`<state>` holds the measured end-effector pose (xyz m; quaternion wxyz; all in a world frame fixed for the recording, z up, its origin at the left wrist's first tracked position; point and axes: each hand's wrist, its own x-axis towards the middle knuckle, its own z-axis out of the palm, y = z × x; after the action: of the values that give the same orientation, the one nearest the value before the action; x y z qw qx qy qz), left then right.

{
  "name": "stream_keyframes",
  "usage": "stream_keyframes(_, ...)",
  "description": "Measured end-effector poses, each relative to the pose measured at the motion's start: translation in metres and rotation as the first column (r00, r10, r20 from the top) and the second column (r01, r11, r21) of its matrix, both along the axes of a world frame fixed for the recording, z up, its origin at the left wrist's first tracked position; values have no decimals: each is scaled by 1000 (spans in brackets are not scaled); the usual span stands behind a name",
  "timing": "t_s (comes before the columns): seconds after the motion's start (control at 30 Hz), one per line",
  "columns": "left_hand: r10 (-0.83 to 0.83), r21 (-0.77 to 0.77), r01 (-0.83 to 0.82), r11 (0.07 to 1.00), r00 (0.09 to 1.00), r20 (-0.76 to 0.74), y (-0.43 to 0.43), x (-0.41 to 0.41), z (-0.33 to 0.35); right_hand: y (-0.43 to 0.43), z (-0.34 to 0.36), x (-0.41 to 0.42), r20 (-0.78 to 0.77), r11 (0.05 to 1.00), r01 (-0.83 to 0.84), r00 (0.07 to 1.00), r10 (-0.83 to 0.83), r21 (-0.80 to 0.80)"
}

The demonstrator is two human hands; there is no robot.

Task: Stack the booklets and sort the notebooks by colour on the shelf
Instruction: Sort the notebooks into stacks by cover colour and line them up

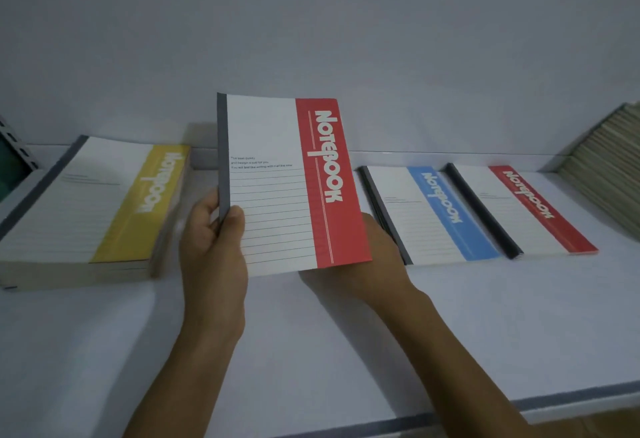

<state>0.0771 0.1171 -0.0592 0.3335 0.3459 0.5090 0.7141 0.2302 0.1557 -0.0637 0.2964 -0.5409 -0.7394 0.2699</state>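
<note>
A red-striped notebook (287,181) is held upright above the middle of the white shelf (311,326). My left hand (211,247) grips its grey spine edge, thumb on the cover. My right hand (374,261) supports it from behind and below, mostly hidden by the cover. To the left lies a thick stack of notebooks with a yellow-striped one (97,205) on top. To the right lie a blue-striped notebook pile (433,215) and, beside it, a red-striped notebook pile (519,209).
A leaning stack of brownish booklets (609,170) stands at the far right against the white wall. A perforated metal shelf post (14,146) rises at the far left. The shelf's grey front edge (554,399) runs along the bottom right.
</note>
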Motion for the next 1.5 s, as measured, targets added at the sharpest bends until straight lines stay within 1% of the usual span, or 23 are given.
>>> stream_keyframes(0.03,12,-1,-12,1000,1000,3,2,9,1,5,3,14,-50,1000,-11,999,11,-4)
stream_keyframes(0.13,45,-12,-45,999,999,3,12,45,6,19,9,64,-75,989,46,997,-36,141)
stream_keyframes(0.17,40,-15,-40,999,999,1,15,60,8,21,13,80,-128,987,66,991,-47,149)
stream_keyframes(0.23,20,-25,-20,999,1000,-12,24,93,13,25,18,113,-334,990,89,941,-49,105)
stream_keyframes(0.3,-2,-25,1,1000,1000,-27,35,130,15,28,22,148,-545,995,105,834,-89,-3)
stream_keyframes(0.33,-14,-24,13,1000,1000,-24,40,150,15,29,24,167,-604,994,97,790,-106,-48)
stream_keyframes(0.4,-47,-21,47,999,999,-7,50,193,13,32,25,206,-617,991,92,776,-130,-93)
stream_keyframes(0.47,-149,-14,149,989,989,-8,59,236,9,38,23,246,-590,984,143,787,-179,-108)
stream_keyframes(0.53,-292,-37,290,956,954,-67,66,274,4,46,18,285,-538,967,230,805,-250,-105)
stream_keyframes(0.6,-392,-104,380,919,908,-147,72,303,-3,56,10,317,-422,948,314,855,-303,-46)
stream_keyframes(0.63,-413,-146,390,909,890,-193,75,315,-6,61,6,329,-351,942,337,881,-317,-6)
stream_keyframes(0.67,-416,-199,374,906,873,-253,79,324,-10,66,1,338,-289,938,345,901,-324,21)
stream_keyframes(0.73,-399,-326,275,904,816,-419,86,339,-18,74,-8,350,-165,946,325,934,-317,22)
stream_keyframes(0.77,-396,-381,209,901,755,-522,88,344,-24,78,-14,353,-64,955,296,953,-295,13)
stream_keyframes(0.83,-404,-450,78,890,592,-697,89,346,-33,82,-23,357,144,971,238,961,-236,1)
stream_keyframes(0.87,-411,-453,54,890,522,-747,88,345,-37,83,-26,359,189,973,230,955,-228,13)
stream_keyframes(0.97,-444,-447,74,891,341,-829,82,338,-42,84,-31,362,167,971,235,957,-238,37)
stream_keyframes(1.03,-464,-465,54,884,225,-857,79,335,-40,82,-33,361,163,973,230,959,-233,33)
stream_keyframes(1.13,-463,-465,12,885,120,-878,81,333,-35,80,-36,358,214,979,201,955,-204,37)
stream_keyframes(1.23,-413,-414,2,910,77,-907,83,333,-31,80,-37,356,241,984,175,955,-176,23)
stream_keyframes(1.33,-327,-326,-48,944,-19,-945,83,331,-31,79,-38,355,232,982,186,955,-186,24)
stream_keyframes(1.37,-324,-321,-66,945,-31,-946,83,329,-31,79,-38,355,227,981,193,955,-193,23)
stream_keyframes(1.5,-336,-340,-84,937,63,-940,86,324,-36,80,-38,353,191,974,225,956,-224,20)
